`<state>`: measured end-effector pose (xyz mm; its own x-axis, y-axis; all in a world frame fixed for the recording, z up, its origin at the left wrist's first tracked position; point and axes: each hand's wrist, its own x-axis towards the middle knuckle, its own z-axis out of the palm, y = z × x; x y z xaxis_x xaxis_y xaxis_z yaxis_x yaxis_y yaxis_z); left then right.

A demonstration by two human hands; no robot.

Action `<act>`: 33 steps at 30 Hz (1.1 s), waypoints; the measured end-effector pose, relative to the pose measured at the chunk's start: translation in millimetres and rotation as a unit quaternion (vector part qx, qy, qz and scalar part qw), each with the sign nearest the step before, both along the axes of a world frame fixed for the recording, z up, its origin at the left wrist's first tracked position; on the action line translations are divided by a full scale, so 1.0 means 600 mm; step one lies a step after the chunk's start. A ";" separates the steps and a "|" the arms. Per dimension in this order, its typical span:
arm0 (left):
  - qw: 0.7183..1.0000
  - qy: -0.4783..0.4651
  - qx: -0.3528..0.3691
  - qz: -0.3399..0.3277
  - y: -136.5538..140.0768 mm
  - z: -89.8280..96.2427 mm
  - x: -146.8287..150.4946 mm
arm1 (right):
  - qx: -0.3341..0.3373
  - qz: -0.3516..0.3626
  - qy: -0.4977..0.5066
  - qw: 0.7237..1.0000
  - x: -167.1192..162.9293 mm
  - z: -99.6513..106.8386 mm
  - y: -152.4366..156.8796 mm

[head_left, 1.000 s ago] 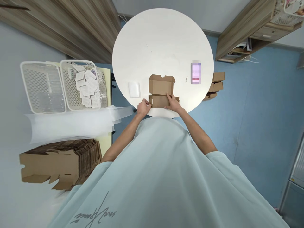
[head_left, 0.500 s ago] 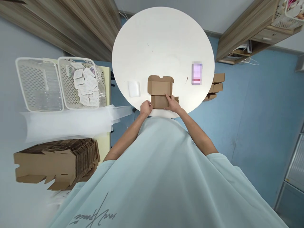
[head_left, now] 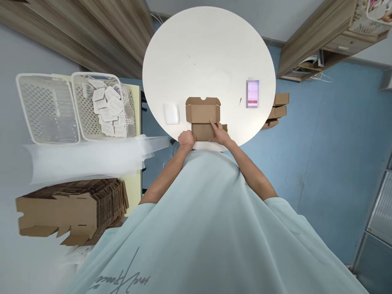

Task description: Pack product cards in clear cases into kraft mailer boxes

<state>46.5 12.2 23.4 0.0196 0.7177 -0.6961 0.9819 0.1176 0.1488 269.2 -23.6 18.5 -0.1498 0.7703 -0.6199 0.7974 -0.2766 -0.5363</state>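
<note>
On one table (head_left: pixel 208 49), one open carton (head_left: pixel 203 112); at it, one left hand (head_left: pixel 186 139), grip unclear, one right hand (head_left: pixel 221 134), grip spread.

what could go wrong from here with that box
Two or three things, as a guess:

1. The box lies close to the near edge of the table, so a hard pull toward the body might slide it over.
2. The white packet lies beyond the left hand, so a forward sweep could knock it.
3. The right hand rests on the box's right part; pressing too hard there might crease the cardboard.
</note>
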 end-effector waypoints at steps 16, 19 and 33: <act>1.000 -0.005 -0.007 0.019 -0.008 0.007 -0.005 | 0.033 -0.175 -0.102 0.979 0.055 -0.004 -0.080; 1.000 -0.002 -0.003 0.018 -0.009 0.007 -0.003 | 0.046 -0.135 -0.089 0.986 0.040 0.010 -0.076; 1.000 0.022 -0.012 -0.002 -0.009 0.019 -0.002 | 0.021 -0.129 -0.053 0.990 -0.004 0.017 -0.032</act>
<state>45.4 7.1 34.6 -0.0091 0.7006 -0.7135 0.9880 0.1164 0.1018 267.0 -42.5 28.9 0.1200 0.8000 -0.5879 0.7558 -0.4575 -0.4684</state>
